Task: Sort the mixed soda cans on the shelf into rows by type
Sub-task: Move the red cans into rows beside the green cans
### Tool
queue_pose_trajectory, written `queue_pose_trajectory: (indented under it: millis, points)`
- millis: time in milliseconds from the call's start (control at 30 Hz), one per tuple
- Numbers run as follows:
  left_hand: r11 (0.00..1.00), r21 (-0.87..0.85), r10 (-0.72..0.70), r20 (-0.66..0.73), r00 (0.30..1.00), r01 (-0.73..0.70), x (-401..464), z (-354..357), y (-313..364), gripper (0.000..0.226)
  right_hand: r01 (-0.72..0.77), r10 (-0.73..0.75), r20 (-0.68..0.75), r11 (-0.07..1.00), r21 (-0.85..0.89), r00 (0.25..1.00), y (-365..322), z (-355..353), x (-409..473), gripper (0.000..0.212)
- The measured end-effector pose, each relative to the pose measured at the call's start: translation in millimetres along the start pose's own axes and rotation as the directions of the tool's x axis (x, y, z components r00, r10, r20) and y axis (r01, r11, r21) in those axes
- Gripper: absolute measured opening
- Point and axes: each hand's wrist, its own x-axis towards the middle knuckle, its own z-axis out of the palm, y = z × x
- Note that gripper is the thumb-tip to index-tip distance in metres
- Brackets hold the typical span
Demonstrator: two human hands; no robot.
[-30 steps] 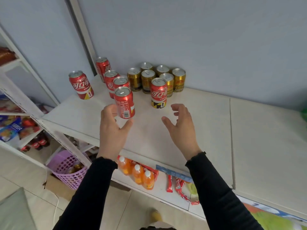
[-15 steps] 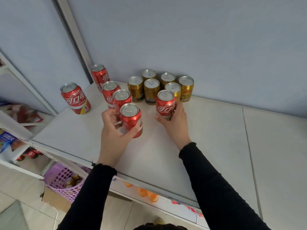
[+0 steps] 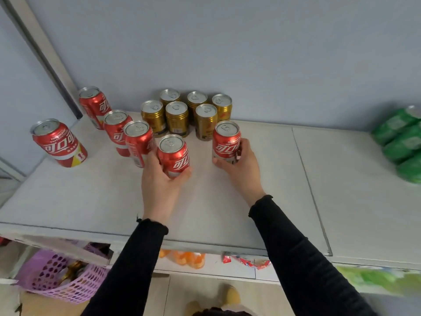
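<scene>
My left hand (image 3: 160, 179) grips a red cola can (image 3: 174, 153) standing at the front of a slanting line of red cans (image 3: 139, 142) on the white shelf (image 3: 205, 213). Further right, my right hand (image 3: 239, 164) grips another red cola can (image 3: 226, 141), set just in front of the gold cans (image 3: 177, 118). Several gold cans cluster upright against the back wall. One more red can (image 3: 59, 143) stands apart at the far left.
Green cans (image 3: 402, 142) are stacked at the shelf's right end. A grey post (image 3: 45, 55) rises behind the left red cans. Below the shelf are a purple basket (image 3: 61, 277), orange bottles (image 3: 184, 258) and snack packets (image 3: 246, 261).
The left hand has set its can down at the front of the red line. The right hand has closed round the red can by the gold ones and shifted it right.
</scene>
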Motion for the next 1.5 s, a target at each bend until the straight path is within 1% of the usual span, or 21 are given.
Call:
queue_pose_trajectory:
  millis: [100,233,367,433,567,667,833,1000,1233,1400,1500]
  points:
    - [0.993,-0.122,0.004,0.109,0.994,0.010,-6.1,27.5,19.3,0.080,-0.041,0.043,-0.071,0.999,0.031,0.997,11.5,-44.5,-7.4,0.064]
    - [0.976,-0.220,0.052,0.252,0.966,0.005,-10.2,83.0,55.6,0.074,-0.075,0.092,-0.223,0.994,0.082,0.970,34.6,-108.2,-8.3,0.068]
    - [0.974,-0.206,0.165,0.355,0.920,-0.095,-11.3,151.3,94.4,0.071,-0.103,0.126,-0.311,0.991,0.090,0.942,61.9,-177.3,4.2,0.061]
    - [0.971,-0.208,0.195,0.393,0.899,-0.120,-11.8,188.9,110.4,0.071,-0.110,0.136,-0.333,0.989,0.096,0.933,79.4,-209.2,15.0,0.059]
    - [0.967,-0.223,0.209,0.438,0.874,-0.120,-9.0,266.2,138.4,0.072,-0.120,0.146,-0.360,0.988,0.095,0.921,113.7,-263.9,43.1,0.059]
    - [0.972,-0.192,0.211,0.453,0.866,-0.137,-3.9,321.0,150.6,0.073,-0.096,0.127,-0.387,0.990,0.099,0.913,139.3,-290.4,68.5,0.058]
    - [0.976,-0.136,0.215,0.460,0.861,-0.171,7.8,386.7,162.9,0.075,-0.068,0.113,-0.424,0.991,0.119,0.899,164.4,-310.6,103.1,0.061]
    - [0.978,-0.119,0.207,0.464,0.861,-0.170,22.6,418.4,177.9,0.076,-0.043,0.110,-0.452,0.987,0.158,0.885,168.8,-311.9,126.2,0.069]
    - [0.981,-0.092,0.193,0.486,0.852,-0.169,31.2,431.1,187.5,0.080,-0.035,0.104,-0.469,0.988,0.152,0.877,168.4,-313.7,141.8,0.067]
    - [0.984,-0.122,0.171,0.489,0.855,-0.128,29.0,429.5,184.0,0.079,-0.039,0.101,-0.443,0.988,0.146,0.891,170.4,-312.2,141.0,0.079]
    - [0.987,-0.131,0.151,0.506,0.849,-0.097,23.4,422.4,179.9,0.081,-0.002,0.067,-0.473,0.991,0.137,0.879,167.7,-311.1,131.4,0.083]
